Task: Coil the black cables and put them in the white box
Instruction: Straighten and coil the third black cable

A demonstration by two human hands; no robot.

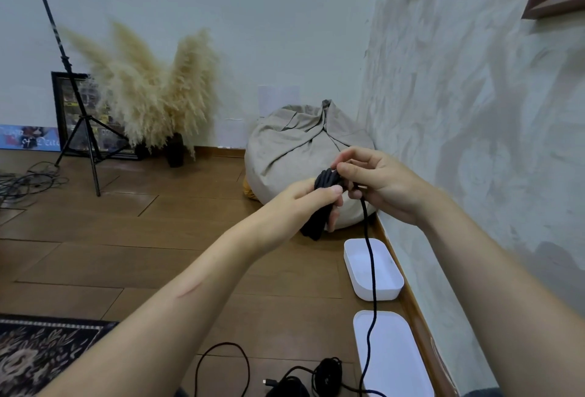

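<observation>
Left hand (pixel 304 203) gripped the black cable bundle (pixel 316 222), fingers curled round its middle, held in the air above the floor (pixel 158 238). Right hand (pixel 380 187) pinched the cable at the bundle's top. The free tail (pixel 372 270) hung down across the white box (pixel 380 293) to the floor.

Risks, judged:
- The tail is long; a slack left grip would let the loops spring apart.
- The tail may snag the other black cables (pixel 326 371) or drag the box.

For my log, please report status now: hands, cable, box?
Left hand holds the coiled bundle. Right hand pinches the loose tail at the bundle. White box open, no cable inside; tail hangs in front.
</observation>
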